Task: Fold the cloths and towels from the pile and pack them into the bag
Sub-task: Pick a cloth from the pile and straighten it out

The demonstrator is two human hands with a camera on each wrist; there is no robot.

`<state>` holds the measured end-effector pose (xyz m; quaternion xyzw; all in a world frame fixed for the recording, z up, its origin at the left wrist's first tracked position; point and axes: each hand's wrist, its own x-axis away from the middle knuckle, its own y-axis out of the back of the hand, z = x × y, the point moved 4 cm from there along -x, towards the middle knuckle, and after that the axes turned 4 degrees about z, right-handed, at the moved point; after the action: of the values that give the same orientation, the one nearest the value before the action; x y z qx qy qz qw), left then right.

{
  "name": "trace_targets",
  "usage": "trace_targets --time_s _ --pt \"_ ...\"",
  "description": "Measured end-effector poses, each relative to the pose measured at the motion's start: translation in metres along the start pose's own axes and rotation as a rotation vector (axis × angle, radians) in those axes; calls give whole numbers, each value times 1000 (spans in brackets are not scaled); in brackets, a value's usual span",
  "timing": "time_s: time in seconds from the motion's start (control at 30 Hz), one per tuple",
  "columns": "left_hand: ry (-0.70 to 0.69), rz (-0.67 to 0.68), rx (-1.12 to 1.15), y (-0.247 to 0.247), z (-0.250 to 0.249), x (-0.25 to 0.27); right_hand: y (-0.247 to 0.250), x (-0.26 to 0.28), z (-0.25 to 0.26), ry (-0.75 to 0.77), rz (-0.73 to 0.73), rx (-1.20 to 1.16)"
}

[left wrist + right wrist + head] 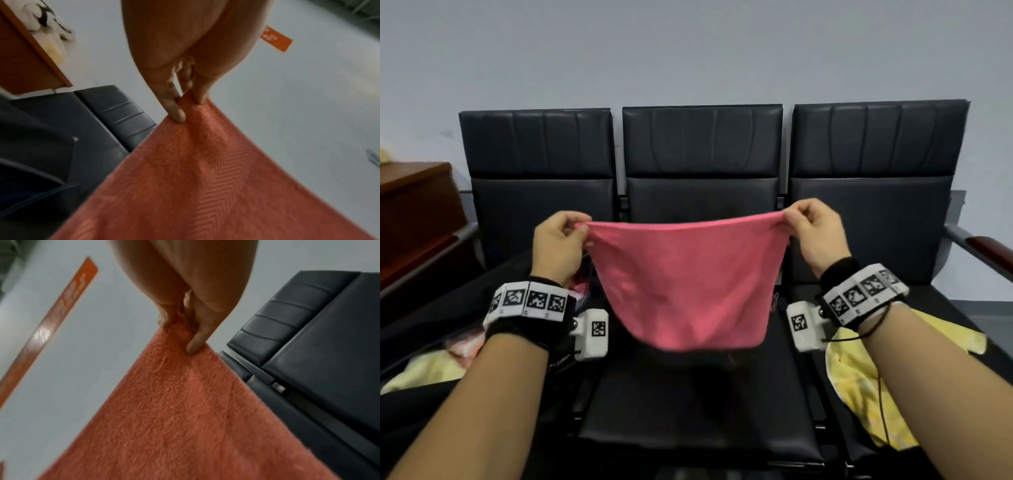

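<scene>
A pink towel (685, 281) hangs spread in the air above the middle black seat, stretched between both hands. My left hand (571, 228) pinches its upper left corner, and the left wrist view shows thumb and fingers (176, 113) clamped on the cloth (205, 178). My right hand (799, 219) pinches the upper right corner; in the right wrist view the towel (185, 410) looks orange and my fingers (194, 345) close over its edge. A black bag (431, 329) lies open on the left seat, with pale yellow and pink cloth (431, 370) showing in it.
A yellow cloth (859, 377) lies crumpled on the right seat. Three black padded chairs (702, 144) stand in a row against a grey wall. A brown wooden cabinet (414, 205) is at the far left, and a chair armrest (986, 250) juts out at the right.
</scene>
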<state>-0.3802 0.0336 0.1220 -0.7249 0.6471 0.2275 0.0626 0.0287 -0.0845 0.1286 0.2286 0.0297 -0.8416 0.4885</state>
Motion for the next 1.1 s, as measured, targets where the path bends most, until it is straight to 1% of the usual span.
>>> trace_targets --time_s 0.1,0.17,0.2,0.3,0.43,0.47,0.53,0.63,0.7,0.77,0.83,0.97,1.1 --pt "-176 -4 -27 10 -19 2 16 2 15 112 -23 -85" --pt "-211 5 -3 16 -18 12 20 14 11 144 16 -68" --pt "-194 15 4 17 -13 19 19 23 3 132 42 -39" --pt "-44 97 -18 11 20 45 14 57 -42 6 106 60" --pt "132 304 -233 -2 76 89 5 107 -110 -219 205 137" --pt "188 354 -255 -2 89 99 4 118 -125 -278 234 158" --pt "319 449 -228 -2 115 118 4 136 -150 -376 311 176" --pt "493 561 -189 0 141 140 2 154 -173 -437 451 226" --pt "540 591 -197 1 155 148 3 160 -184 -455 489 254" --pt "559 601 -186 0 165 153 4 161 -193 -464 466 248" --pt "558 581 -172 -3 171 153 2 157 -199 -465 419 232" --pt "481 467 -202 -17 183 139 -8 138 -211 -457 307 239" --pt "399 386 -283 -32 196 118 -22 109 -228 -445 244 333"
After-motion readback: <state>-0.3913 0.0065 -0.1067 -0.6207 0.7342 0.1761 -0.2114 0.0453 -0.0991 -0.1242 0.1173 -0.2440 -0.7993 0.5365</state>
